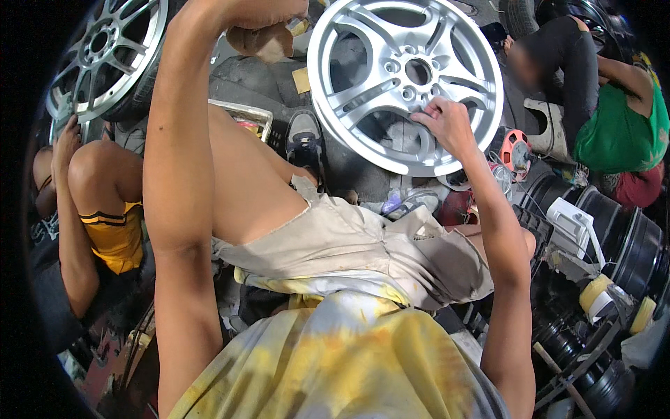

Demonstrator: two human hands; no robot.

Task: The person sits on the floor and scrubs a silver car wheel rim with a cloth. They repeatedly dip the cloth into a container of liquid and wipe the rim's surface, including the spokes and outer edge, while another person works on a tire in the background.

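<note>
A silver alloy wheel rim (pixel 412 165), with paired spokes round a hub with bolt holes, sits tilted in front of me. My right hand (pixel 447 124) is on its near spokes, below the hub, fingers curled and thumb against the metal. Whether a small thing is between those fingers and the rim cannot be made out. My left arm reaches far forward, and my left hand (pixel 269 11) is cut off by the top edge, its fingers hidden. Just below it shows a brown, flat, worn piece (pixel 264 43); I cannot tell whether the hand holds it.
On the left, a person in yellow shorts (pixel 112 237) handles another spoked wheel (pixel 101 42). A person in a green shirt (pixel 621 129) crouches at right. A crate (pixel 262 119) stands beside my shoe (pixel 304 136). An orange reel (pixel 515 151), a white device (pixel 571 227) and dark rims (pixel 645 251) crowd the right.
</note>
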